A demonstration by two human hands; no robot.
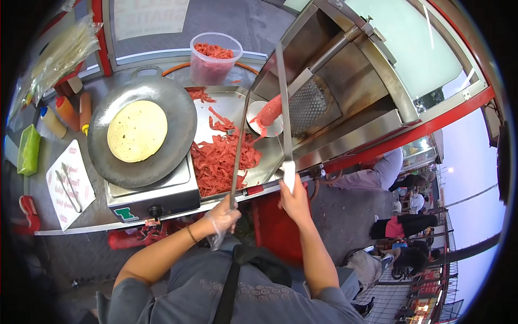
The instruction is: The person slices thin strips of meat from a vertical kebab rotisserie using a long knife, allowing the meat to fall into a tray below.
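Observation:
My right hand (294, 198) grips the white handle of a long knife (284, 101), its blade pointing away from me. In my left hand (222, 216), partly covered by a clear plastic glove, is a long thin metal tool (239, 150); I cannot tell whether it is a blade or a honing steel. Beyond the knife, red meat (270, 111) sits on a tilted spit above a round plate (253, 107). Shredded red meat (222, 166) lies heaped in the metal tray (208, 109) under the tools. Left of the tray, a flatbread (137, 131) rests on a round dark griddle (178, 156).
The griddle sits on a gas stove (153, 204). A clear bucket (212, 71) of shredded meat stands behind the tray. Leftward are tongs (68, 188) on printed paper (83, 166), sauce bottles (68, 113) and a green container (29, 150). A metal grill housing (344, 137) rises at right; people stand beyond.

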